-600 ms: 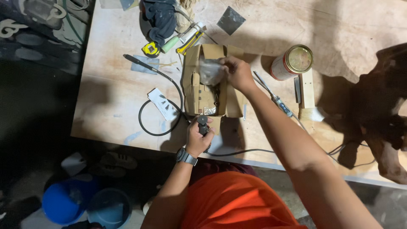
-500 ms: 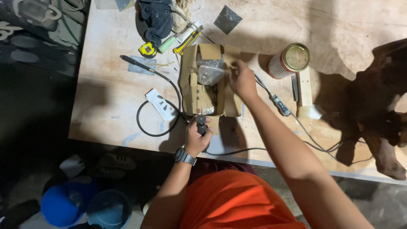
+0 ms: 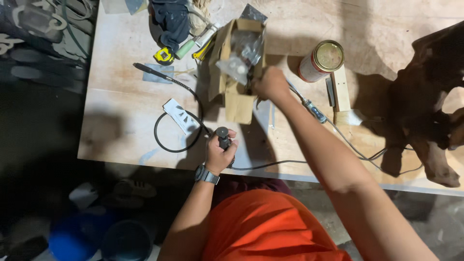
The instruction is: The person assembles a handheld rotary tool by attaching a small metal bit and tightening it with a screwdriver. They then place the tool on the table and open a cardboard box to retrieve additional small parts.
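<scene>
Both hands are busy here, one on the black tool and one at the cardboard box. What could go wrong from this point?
1. The right hand grips the cardboard box by one side; the clear plastic bag in it might spill out.
2. The left hand holds the black tool with its hose looped across the table; a tug could drag the white card.
3. The tin can lies on its side by the right forearm and could roll.

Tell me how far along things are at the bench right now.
Done: the cardboard box is open on the table, a clear plastic bag showing in it. In hand: the left hand grips the black rotary tool; the right hand is at the box. Left: the tool's flexible shaft lies idle, its tip touching nothing.
</scene>
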